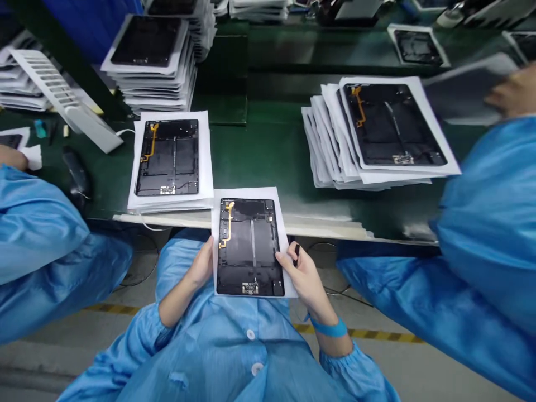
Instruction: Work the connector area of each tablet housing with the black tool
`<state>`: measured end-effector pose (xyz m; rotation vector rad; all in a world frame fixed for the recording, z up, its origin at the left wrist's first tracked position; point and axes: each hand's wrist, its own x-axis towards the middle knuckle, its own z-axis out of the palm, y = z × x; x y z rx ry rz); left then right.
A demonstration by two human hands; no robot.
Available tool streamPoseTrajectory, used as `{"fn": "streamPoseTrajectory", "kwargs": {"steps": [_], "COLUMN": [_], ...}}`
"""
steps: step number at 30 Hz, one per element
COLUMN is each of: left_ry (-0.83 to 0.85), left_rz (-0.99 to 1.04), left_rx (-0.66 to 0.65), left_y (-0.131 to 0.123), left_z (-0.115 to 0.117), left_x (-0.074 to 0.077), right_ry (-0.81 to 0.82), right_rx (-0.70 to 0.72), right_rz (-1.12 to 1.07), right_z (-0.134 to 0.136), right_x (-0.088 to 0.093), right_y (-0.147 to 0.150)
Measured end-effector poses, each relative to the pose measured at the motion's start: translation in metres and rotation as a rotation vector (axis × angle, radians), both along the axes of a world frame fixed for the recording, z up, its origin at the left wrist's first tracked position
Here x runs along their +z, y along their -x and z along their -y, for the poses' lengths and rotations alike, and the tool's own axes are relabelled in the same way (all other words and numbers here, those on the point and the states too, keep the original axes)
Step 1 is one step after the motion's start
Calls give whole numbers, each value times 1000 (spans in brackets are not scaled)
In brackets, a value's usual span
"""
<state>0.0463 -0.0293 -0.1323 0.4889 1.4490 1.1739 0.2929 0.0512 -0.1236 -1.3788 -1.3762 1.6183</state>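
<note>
A black tablet housing [240, 257] with an orange flex cable lies on a white sheet [268, 194] above my lap, near the bench edge. My left hand [202, 261] grips the sheet and housing by the left side. On the right side, my right hand [302, 271] holds them, with its thumb on the housing's edge; a small black item [297, 254] is at its fingers. Just beyond, to the left, a similar housing [167, 159] rests on a low stack of white sheets. Another housing [393, 125] tops a taller, fanned stack at the right.
The green bench [259, 151] spans the view. At the back left stand tall stacks [154, 84] and a white slatted lamp [62, 95]. A co-worker's blue sleeve [37, 223] is at the left, another person's sleeve [494, 223] at the right. A black tool [76, 172] lies left.
</note>
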Motion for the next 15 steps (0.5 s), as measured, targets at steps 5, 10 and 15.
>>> {"fn": "streamPoseTrajectory", "kwargs": {"steps": [5,10,15], "left_ry": [-72,-229,-531], "left_rz": [-49,-97,-400], "left_rx": [74,30,204], "left_y": [-23,-5,84], "left_z": [4,0,-39], "left_x": [13,69,137], "right_ry": [-52,-241,-624], "right_rx": [-46,-50,69], "right_rz": [20,-55,-158], "right_z": [29,22,-45], "right_x": [2,35,72], "right_y": [-17,-10,81]}}
